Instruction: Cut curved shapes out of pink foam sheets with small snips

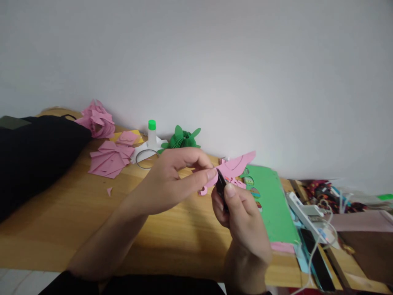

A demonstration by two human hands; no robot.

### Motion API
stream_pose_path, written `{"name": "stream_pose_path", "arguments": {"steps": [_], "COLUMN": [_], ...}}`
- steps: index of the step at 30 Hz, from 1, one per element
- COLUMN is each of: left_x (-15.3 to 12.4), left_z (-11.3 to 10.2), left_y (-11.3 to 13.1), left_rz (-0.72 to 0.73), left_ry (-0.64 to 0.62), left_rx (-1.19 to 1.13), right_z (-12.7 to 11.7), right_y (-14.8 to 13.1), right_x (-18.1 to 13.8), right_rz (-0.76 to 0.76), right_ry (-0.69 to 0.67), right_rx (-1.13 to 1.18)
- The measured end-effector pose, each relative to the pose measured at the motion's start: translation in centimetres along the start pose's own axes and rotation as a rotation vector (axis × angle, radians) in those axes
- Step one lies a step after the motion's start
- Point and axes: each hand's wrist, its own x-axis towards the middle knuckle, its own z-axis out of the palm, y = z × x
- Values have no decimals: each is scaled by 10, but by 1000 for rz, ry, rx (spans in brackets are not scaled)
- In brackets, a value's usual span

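My left hand (175, 180) pinches a pink paper cut-out (235, 166) between thumb and fingers, holding it above the wooden table (76, 213). My right hand (242, 213) is closed around a small black tool (220, 185), probably scissors, whose tip meets the pink paper just right of my left fingertips. The tool's body is mostly hidden inside my fist. Small pink scraps (236, 183) lie under the paper near a green sheet (273, 200).
Folded pink papers (110, 157), a crumpled pink paper flower (96, 119), a glue bottle with a green cap (152, 135), a wire ring (146, 158) and a green paper rosette (181, 139) sit at the back. A black bag (33, 155) lies left. Cables and clutter (319, 221) are right.
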Motion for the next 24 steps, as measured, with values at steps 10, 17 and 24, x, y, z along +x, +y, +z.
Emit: {"name": "stream_pose_path", "arguments": {"steps": [10,17,24], "left_x": [-1,-2,0], "left_z": [-1,-3,-3], "left_y": [1,0,2], "left_rz": [30,85,53], "left_ry": [6,-26,-36], "left_rx": [47,154,145], "right_z": [0,0,0], "right_y": [1,2,0], "right_x": [1,1,2], "right_rz": [19,30,49], "right_ry": [-4,-1,2], "right_rx": [10,19,9]}}
